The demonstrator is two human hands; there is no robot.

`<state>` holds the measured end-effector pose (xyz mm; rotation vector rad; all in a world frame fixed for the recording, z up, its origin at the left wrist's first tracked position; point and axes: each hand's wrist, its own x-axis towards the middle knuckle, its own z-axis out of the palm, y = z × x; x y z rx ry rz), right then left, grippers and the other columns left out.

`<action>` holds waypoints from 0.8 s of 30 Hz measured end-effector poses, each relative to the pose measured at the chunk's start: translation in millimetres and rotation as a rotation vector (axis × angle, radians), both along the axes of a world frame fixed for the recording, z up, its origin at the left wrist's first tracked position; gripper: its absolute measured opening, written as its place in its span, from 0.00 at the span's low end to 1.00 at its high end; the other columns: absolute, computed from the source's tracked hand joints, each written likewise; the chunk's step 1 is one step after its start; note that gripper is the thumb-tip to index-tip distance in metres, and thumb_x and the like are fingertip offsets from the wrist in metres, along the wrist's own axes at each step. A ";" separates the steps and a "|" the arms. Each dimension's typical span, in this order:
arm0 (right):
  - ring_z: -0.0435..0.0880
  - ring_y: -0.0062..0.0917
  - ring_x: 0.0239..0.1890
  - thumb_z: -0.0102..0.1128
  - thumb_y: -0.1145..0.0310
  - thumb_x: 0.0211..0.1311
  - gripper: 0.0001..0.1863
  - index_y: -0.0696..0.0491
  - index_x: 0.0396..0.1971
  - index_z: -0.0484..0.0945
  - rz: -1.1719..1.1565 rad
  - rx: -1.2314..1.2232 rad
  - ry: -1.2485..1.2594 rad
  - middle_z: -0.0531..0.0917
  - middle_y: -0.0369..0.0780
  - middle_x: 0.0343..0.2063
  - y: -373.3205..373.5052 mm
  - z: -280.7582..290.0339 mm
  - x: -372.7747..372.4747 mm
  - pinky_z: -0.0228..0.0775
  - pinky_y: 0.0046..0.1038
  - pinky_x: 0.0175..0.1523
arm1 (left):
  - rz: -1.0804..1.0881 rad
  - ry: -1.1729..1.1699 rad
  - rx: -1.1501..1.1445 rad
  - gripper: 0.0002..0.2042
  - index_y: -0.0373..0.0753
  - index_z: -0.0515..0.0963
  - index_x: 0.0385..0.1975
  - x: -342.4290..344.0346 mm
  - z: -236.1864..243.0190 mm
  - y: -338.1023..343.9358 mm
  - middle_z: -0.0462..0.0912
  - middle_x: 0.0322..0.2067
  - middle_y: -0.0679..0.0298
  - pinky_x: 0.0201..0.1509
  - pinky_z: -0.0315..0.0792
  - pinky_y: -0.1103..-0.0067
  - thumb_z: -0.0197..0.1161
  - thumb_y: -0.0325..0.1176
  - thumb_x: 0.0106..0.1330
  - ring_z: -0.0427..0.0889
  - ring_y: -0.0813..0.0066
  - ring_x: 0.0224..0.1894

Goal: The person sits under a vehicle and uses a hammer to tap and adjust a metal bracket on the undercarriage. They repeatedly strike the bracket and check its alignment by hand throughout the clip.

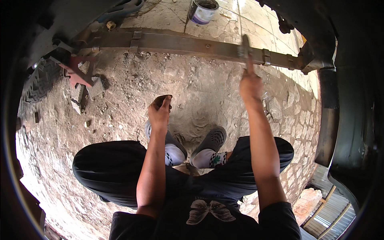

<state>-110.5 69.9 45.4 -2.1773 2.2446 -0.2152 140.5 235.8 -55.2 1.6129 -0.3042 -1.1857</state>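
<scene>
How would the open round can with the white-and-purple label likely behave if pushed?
The can would probably slide upright, standing on a pale tiled floor. Knocked over, it would likely roll, given its round wall. Its open top could let any contents spill; the fill level is unclear.

The right hand (251,86) and the slim tool (245,44) it grips are blurred, leaving the tool's exact kind unclear, while the left hand (159,116) mostly hides a dark piece (161,98), shadow obscures part of the tyre (38,82), and the lower edge crops the black T-shirt (176,224).
</scene>
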 end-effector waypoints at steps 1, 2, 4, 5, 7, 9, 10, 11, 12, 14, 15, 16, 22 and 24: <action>0.85 0.50 0.25 0.49 0.60 0.74 0.35 0.31 0.76 0.45 -0.044 -0.023 0.033 0.84 0.53 0.22 -2.5 7.0 -7.8 0.78 0.51 0.31 | 0.003 0.003 -0.005 0.11 0.33 0.85 0.40 0.9 -1.4 -0.5 0.77 0.22 0.71 0.30 0.63 0.82 0.66 0.35 0.69 0.69 0.84 0.24; 0.85 0.51 0.26 0.48 0.61 0.74 0.35 0.31 0.75 0.45 -0.057 -0.021 0.012 0.84 0.54 0.23 -2.8 5.7 -6.6 0.78 0.51 0.31 | 0.007 0.005 -0.010 0.11 0.33 0.85 0.40 2.3 -3.0 -0.6 0.77 0.23 0.71 0.30 0.64 0.82 0.66 0.35 0.68 0.69 0.84 0.24; 0.85 0.52 0.28 0.47 0.63 0.73 0.35 0.32 0.75 0.45 -0.049 -0.010 -0.085 0.83 0.55 0.24 -0.4 -7.4 10.5 0.78 0.52 0.32 | 0.027 0.020 -0.019 0.11 0.33 0.85 0.40 1.7 -0.4 -0.5 0.77 0.23 0.71 0.30 0.64 0.82 0.66 0.35 0.68 0.69 0.83 0.25; 0.85 0.53 0.28 0.47 0.64 0.73 0.35 0.32 0.75 0.45 -0.027 -0.006 -0.166 0.83 0.55 0.25 2.2 -17.4 32.0 0.78 0.52 0.32 | 0.042 0.028 -0.027 0.11 0.32 0.85 0.40 0.9 6.9 -1.3 0.77 0.23 0.71 0.31 0.64 0.82 0.66 0.34 0.68 0.69 0.83 0.25; 0.84 0.53 0.27 0.46 0.67 0.73 0.36 0.33 0.76 0.43 0.128 0.132 -0.271 0.83 0.54 0.25 21.3 -26.7 103.1 0.78 0.51 0.31 | 0.110 0.013 -0.065 0.11 0.32 0.85 0.41 7.6 12.4 -2.1 0.77 0.24 0.70 0.31 0.64 0.82 0.66 0.34 0.68 0.70 0.84 0.26; 0.85 0.52 0.26 0.49 0.69 0.72 0.38 0.37 0.76 0.43 0.274 0.127 -0.484 0.82 0.55 0.22 37.4 -29.2 167.6 0.77 0.50 0.28 | 0.189 -0.019 -0.127 0.10 0.32 0.84 0.42 14.8 15.2 -1.8 0.77 0.25 0.70 0.32 0.65 0.82 0.65 0.33 0.68 0.70 0.84 0.28; 0.85 0.52 0.26 0.52 0.67 0.72 0.39 0.37 0.76 0.42 0.337 0.114 -0.543 0.82 0.55 0.21 38.3 -28.7 195.2 0.77 0.51 0.28 | 0.295 0.047 -0.164 0.11 0.34 0.82 0.46 22.4 14.4 -1.5 0.75 0.25 0.72 0.33 0.65 0.84 0.64 0.32 0.68 0.71 0.83 0.28; 0.85 0.54 0.26 0.52 0.66 0.72 0.39 0.40 0.76 0.42 0.368 0.264 -0.610 0.82 0.56 0.20 49.0 -1.6 224.1 0.78 0.52 0.30 | 0.320 0.157 -0.210 0.14 0.38 0.81 0.51 42.3 8.8 8.6 0.72 0.27 0.74 0.41 0.68 0.81 0.62 0.36 0.69 0.71 0.82 0.31; 0.84 0.55 0.27 0.50 0.64 0.73 0.38 0.41 0.76 0.42 0.387 0.299 -0.650 0.82 0.57 0.21 42.6 -8.2 239.2 0.79 0.53 0.32 | 0.377 0.230 -0.146 0.15 0.42 0.80 0.52 43.4 21.3 4.5 0.72 0.28 0.74 0.46 0.68 0.77 0.62 0.39 0.70 0.72 0.82 0.32; 0.85 0.53 0.26 0.48 0.64 0.75 0.36 0.40 0.76 0.42 0.348 0.281 -0.676 0.82 0.57 0.21 43.0 -2.3 260.7 0.80 0.51 0.30 | 0.490 0.322 -0.066 0.15 0.46 0.81 0.53 50.8 30.6 6.9 0.72 0.30 0.74 0.50 0.67 0.74 0.60 0.42 0.70 0.72 0.81 0.34; 0.85 0.51 0.24 0.47 0.64 0.75 0.36 0.40 0.76 0.42 0.326 0.248 -0.724 0.82 0.55 0.21 38.9 -6.3 263.1 0.80 0.49 0.28 | 0.523 0.350 -0.057 0.14 0.48 0.81 0.52 52.8 23.3 7.0 0.72 0.30 0.74 0.49 0.67 0.75 0.60 0.43 0.70 0.72 0.81 0.35; 0.85 0.47 0.23 0.47 0.64 0.76 0.35 0.39 0.76 0.42 0.352 0.282 -0.720 0.82 0.53 0.20 35.1 -20.7 256.5 0.79 0.46 0.25 | 0.564 0.376 -0.053 0.14 0.49 0.82 0.51 57.9 22.4 8.3 0.72 0.30 0.74 0.48 0.66 0.76 0.60 0.44 0.70 0.72 0.82 0.35; 0.85 0.43 0.23 0.43 0.68 0.73 0.34 0.27 0.75 0.49 0.304 0.137 -0.307 0.83 0.50 0.22 23.2 -30.9 112.0 0.79 0.46 0.26 | 0.498 0.281 -0.103 0.14 0.48 0.81 0.52 62.6 11.2 26.2 0.76 0.33 0.74 0.47 0.66 0.77 0.59 0.37 0.69 0.74 0.81 0.36; 0.87 0.47 0.27 0.47 0.64 0.74 0.35 0.27 0.75 0.46 0.209 0.167 -0.257 0.84 0.51 0.24 16.7 -14.8 82.8 0.80 0.48 0.28 | 0.433 0.275 -0.047 0.14 0.48 0.81 0.52 66.2 16.0 26.6 0.77 0.32 0.74 0.47 0.66 0.77 0.59 0.40 0.70 0.76 0.81 0.38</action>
